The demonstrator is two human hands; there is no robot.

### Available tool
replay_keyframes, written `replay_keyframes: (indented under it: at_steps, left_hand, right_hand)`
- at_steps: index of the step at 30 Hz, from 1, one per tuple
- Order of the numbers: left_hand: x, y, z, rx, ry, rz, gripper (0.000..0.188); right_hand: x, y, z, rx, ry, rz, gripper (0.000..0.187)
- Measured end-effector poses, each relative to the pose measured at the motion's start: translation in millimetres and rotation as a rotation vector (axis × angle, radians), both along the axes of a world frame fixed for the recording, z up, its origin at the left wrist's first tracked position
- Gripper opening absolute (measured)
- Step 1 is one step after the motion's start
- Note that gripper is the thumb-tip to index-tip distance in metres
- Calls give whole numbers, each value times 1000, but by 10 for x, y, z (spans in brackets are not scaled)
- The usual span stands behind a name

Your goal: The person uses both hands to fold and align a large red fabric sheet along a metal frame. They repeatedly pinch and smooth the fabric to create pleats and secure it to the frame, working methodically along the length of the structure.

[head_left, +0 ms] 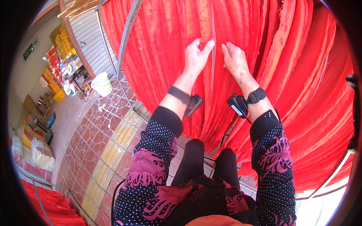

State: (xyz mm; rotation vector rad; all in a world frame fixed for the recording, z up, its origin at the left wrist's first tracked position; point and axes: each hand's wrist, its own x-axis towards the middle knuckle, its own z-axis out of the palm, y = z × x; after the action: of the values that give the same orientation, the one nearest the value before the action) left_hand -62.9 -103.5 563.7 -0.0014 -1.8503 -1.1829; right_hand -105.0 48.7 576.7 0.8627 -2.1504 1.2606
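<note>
Long red cloth strips (166, 49) hang in dense folds in front of me, some with orange, frayed edges. My left hand (196, 58) is at the cloth with its fingers curled and its thumb pointing up beside a thin pale strand (213, 71). What those fingers hold, if anything, is hidden. Just right of it, my right hand (236, 60) is close to the folds, fingers loosely bent and apart from the thumb, with nothing visible between them. Each wrist wears a black strap with a small dark box, the left box (193, 105) and the right box (237, 105).
A curved grey metal bar (126, 37) runs along the cloth's left side. A pale bucket (102, 84) stands on the paved floor (94, 130) at left. Beyond it are stacked yellow crates (63, 41) and plastic bags (41, 154). More red cloth (45, 205) lies at lower left.
</note>
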Motion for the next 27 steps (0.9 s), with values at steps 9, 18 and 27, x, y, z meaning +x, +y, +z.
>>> replay_keyframes:
  at_steps: [9, 18, 27]
  left_hand:
    - [-218, 49, 676, -197, 229, 46, 30]
    - [-251, -130, 854, -66, 194, 26, 29]
    - [-403, -143, 1128, 120, 232, -251, 29]
  right_hand:
    - [-114, -193, 433, 17, 155, -61, 32]
    - [-503, -317, 963, -52, 220, -37, 24]
    - [-479, -258, 1007, -1, 404, -94, 22]
